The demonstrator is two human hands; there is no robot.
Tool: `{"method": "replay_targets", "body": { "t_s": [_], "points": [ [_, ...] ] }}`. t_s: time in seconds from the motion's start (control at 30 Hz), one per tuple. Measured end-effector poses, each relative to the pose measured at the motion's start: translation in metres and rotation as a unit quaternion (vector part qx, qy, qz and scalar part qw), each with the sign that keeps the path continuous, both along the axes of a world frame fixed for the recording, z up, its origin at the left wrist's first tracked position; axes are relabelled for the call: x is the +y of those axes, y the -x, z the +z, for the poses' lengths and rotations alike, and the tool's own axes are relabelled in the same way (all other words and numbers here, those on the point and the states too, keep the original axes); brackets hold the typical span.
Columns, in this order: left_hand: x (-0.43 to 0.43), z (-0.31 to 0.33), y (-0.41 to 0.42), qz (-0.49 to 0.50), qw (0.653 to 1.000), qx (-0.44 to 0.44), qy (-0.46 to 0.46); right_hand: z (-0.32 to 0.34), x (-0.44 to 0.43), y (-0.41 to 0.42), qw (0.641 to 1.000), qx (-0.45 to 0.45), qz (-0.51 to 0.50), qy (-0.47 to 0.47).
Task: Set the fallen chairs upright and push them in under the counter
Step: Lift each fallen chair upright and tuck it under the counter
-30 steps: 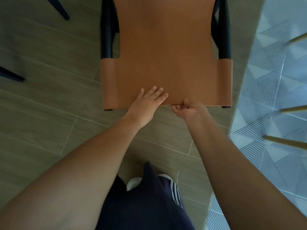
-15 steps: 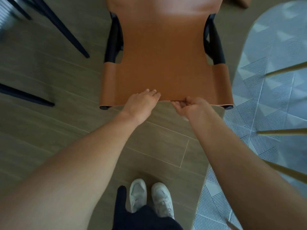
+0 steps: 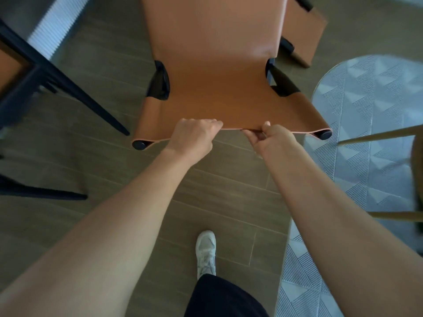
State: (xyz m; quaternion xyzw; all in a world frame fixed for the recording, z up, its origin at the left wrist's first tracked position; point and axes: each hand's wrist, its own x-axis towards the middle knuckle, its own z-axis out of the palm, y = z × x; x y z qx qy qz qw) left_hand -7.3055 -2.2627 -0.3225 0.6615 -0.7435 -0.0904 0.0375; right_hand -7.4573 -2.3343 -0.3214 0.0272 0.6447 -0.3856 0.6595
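Chair point(image 3: 217, 76), brown leather on a black frame, sits mid wood-look floor point(image 3: 114, 225), straight in front of the person. Left hand point(image 3: 194, 138) grips its near edge, fingers curled tight over the leather. Right hand point(image 3: 272, 139) is just beside it on the same edge, thumb on top, fingers tucked under, pinching the leather. Hands near each other, not touching. Black round frame ends point(image 3: 139, 144) stick out at both near corners. Chair's feet are hidden, cannot tell if it stands flat. Second brown chair point(image 3: 306, 35) behind it at far right, contact unclear. Dark chair legs point(image 3: 68, 88) off to the left. Patterned grey rug point(image 3: 366, 99) on the right, light wooden legs point(image 3: 377, 133) over it. One white shoe point(image 3: 206, 252) on the floor between the arms
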Motion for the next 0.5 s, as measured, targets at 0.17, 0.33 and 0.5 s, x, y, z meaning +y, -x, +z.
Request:
{"method": "replay_targets", "body": {
  "t_s": [0.17,0.33,0.5],
  "points": [
    [-0.043,0.035,-0.018,0.049,0.997,0.057,-0.013,0.030,-0.036,-0.017,1.000,0.006,-0.022,0.006],
    [-0.083,0.059,-0.030,0.052,0.996,0.039,-0.055,0.057,-0.068,-0.029,1.000,0.008,-0.024,-0.004],
    [-0.115,0.081,-0.040,0.068,0.996,0.045,-0.041,0.081,-0.100,-0.038,1.000,0.012,-0.011,0.000]
  ]
}}
